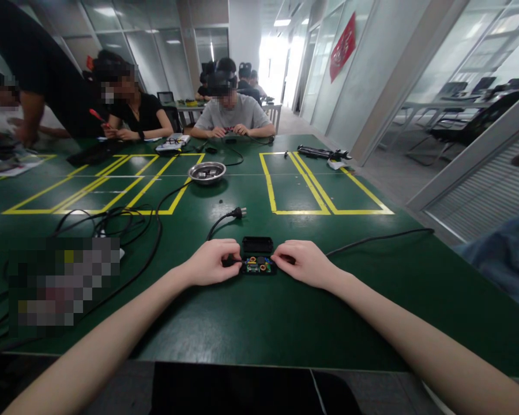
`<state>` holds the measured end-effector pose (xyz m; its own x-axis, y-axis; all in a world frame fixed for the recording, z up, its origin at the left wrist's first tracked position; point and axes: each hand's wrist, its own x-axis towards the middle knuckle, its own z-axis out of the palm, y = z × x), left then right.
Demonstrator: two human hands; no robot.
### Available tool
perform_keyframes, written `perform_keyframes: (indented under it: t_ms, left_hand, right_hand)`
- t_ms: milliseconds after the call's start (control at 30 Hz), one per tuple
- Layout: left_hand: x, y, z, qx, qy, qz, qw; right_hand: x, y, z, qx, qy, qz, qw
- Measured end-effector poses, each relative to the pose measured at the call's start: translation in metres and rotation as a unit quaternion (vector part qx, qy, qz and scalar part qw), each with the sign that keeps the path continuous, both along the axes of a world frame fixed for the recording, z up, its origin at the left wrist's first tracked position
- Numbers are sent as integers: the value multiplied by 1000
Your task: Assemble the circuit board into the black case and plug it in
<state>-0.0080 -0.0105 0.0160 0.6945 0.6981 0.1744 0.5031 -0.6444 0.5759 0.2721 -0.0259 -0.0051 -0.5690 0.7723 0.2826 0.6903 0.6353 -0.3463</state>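
An opened black case with a circuit board (pixel 259 265) and copper coils lies on the green table, its black cover (pixel 258 244) just behind it. At the left end of the case, my left hand (pixel 218 262) pinches the black cable where it enters. My right hand (pixel 300 262) has its thumb and forefinger pressed together at the right end, where another black cable (pixel 380 236) runs off to the right. What lies between those right fingertips is too small to make out. Behind my left hand rests a black plug (pixel 239 212) on its cable.
A metal bowl (pixel 207 172) with small parts stands farther back. Tangled cables (pixel 116 222) lie left, near a blurred-out object. Yellow tape frames mark the green table (pixel 242 323). People sit across it; a black tool (pixel 324 153) lies at the back right.
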Motion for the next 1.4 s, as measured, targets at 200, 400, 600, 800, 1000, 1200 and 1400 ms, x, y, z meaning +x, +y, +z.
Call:
perform_keyframes:
  t_ms: [200,400,600,800,1000,1200,1400]
  left_hand:
    - [1,2,-1,-1,-5,3,1000]
    - [4,2,-5,30,-3,25,999]
    - [7,4,-7,-7,-15,50,999]
    - [0,8,-9,45,-9,66,997]
    - [-2,10,-14,66,-14,46,997]
    - [0,8,-16,53,-27,15,998]
    - [5,2,-6,-11,-90,12,996]
  right_hand:
    - [-1,1,4,-32,21,-8,999]
    - [-3,4,2,-54,30,-19,998]
    - [-11,6,0,-56,37,-64,996]
    - [-9,5,-2,-17,91,-126,988]
    - [-5,11,-11,-9,96,-92,991]
    - [-4,8,-9,-55,135,-57,988]
    - [-7,2,-7,-102,228,-5,968]
